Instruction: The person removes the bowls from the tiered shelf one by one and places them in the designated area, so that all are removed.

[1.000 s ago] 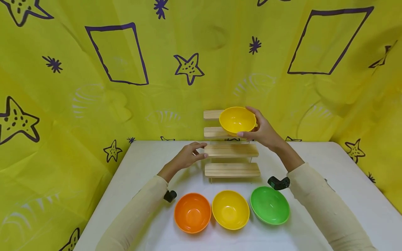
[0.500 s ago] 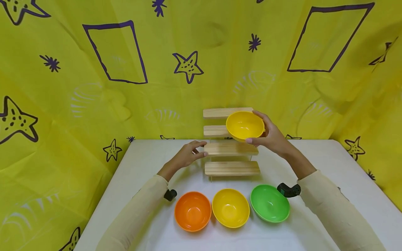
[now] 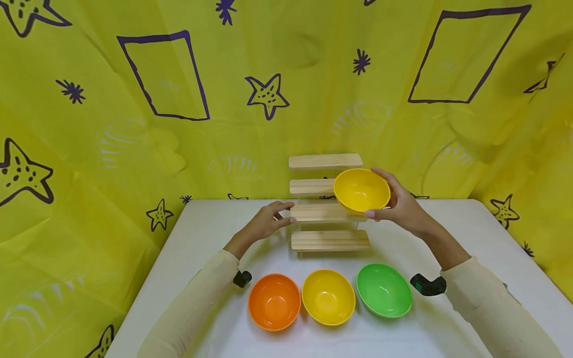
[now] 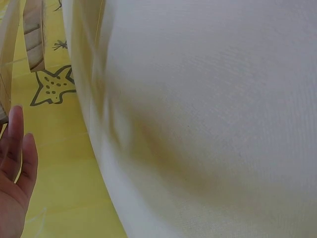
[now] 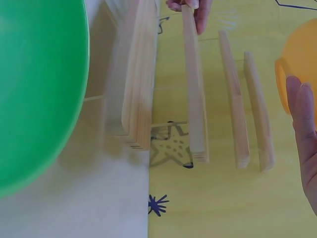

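My right hand (image 3: 403,206) holds a yellow bowl (image 3: 361,190) by its right side, raised in front of the right part of a stepped wooden rack (image 3: 330,240). The bowl's open top tilts toward me. In the right wrist view, the fingers lie against the orange-looking side of this bowl (image 5: 301,64). My left hand (image 3: 265,221) pinches the left end of the rack's second slat from the front. That hand (image 5: 198,12) shows around the slat's end in the right wrist view, and only partly at the edge of the left wrist view.
In front of the rack, an orange bowl (image 3: 274,302), a second yellow bowl (image 3: 329,297) and a green bowl (image 3: 384,290) stand in a row on the white table (image 3: 210,308). A yellow patterned cloth (image 3: 224,144) hangs behind and at both sides.
My right hand has moved right and lower, toward me, carrying the yellow bowl away from the rack's top slats. The left hand stays at the slat's end.
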A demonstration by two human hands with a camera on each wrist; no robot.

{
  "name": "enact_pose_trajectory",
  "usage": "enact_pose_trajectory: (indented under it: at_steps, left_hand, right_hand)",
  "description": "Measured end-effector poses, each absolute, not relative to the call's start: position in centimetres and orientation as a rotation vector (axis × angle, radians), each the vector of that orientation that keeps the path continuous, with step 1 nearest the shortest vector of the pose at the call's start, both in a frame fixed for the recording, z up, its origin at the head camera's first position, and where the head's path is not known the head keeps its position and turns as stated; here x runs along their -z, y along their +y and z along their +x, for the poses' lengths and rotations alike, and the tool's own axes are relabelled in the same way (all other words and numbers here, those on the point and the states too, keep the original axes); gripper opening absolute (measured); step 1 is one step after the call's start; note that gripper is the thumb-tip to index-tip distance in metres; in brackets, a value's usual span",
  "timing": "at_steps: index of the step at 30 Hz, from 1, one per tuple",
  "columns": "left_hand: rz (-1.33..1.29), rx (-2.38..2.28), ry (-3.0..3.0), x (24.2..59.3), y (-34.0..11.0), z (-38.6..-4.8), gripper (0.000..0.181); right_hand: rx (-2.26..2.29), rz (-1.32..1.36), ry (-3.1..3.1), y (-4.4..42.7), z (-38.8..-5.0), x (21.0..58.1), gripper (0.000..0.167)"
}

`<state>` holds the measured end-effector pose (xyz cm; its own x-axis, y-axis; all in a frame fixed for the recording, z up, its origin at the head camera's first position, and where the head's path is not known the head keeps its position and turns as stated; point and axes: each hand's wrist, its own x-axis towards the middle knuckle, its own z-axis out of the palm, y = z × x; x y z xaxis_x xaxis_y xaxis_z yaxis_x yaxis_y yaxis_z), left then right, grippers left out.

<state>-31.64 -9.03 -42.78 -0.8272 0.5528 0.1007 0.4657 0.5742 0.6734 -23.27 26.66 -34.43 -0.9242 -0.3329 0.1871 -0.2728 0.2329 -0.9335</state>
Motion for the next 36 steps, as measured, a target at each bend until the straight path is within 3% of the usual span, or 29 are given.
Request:
enact_pose_trajectory:
  at_steps: [36]
  left_hand:
    - [0.882, -1.089, 2.665, 42.6, -9.1, -31.7, 0.056]
  right_hand:
    - [1.730, -0.645, 2.518, 31.0, -17.5, 37.3, 0.098]
